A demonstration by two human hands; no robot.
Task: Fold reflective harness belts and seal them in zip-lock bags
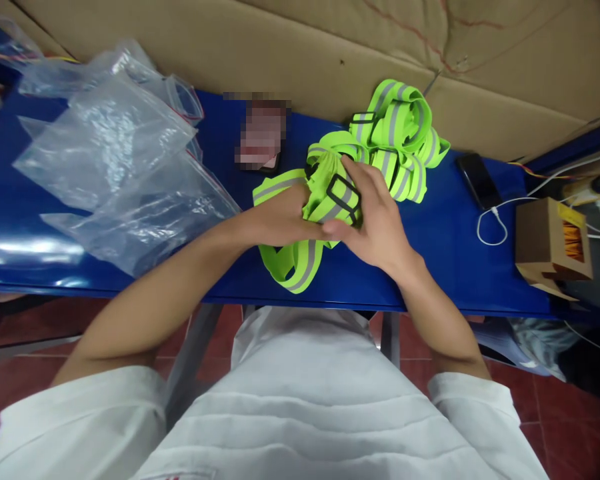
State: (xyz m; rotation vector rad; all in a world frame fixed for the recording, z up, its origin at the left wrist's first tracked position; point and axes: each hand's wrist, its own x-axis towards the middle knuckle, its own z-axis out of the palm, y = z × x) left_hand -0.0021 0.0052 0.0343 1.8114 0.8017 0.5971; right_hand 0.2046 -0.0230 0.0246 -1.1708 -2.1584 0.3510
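Neon-green reflective strap [300,265], bunched with its black buckle [343,193], sits between my hands over the middle of the desk [440,233], near its front edge. My left hand [280,221] is closed around the bundle and my right hand [376,223] pinches it by the buckle. More straps [400,133] are piled toward the far edge. The cardboard box [543,240] at the right edge has a yellow label too small to read.

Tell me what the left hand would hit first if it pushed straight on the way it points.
The left hand points rightward, pressed against the neon strap bundle; just past that it would probably meet the right hand.
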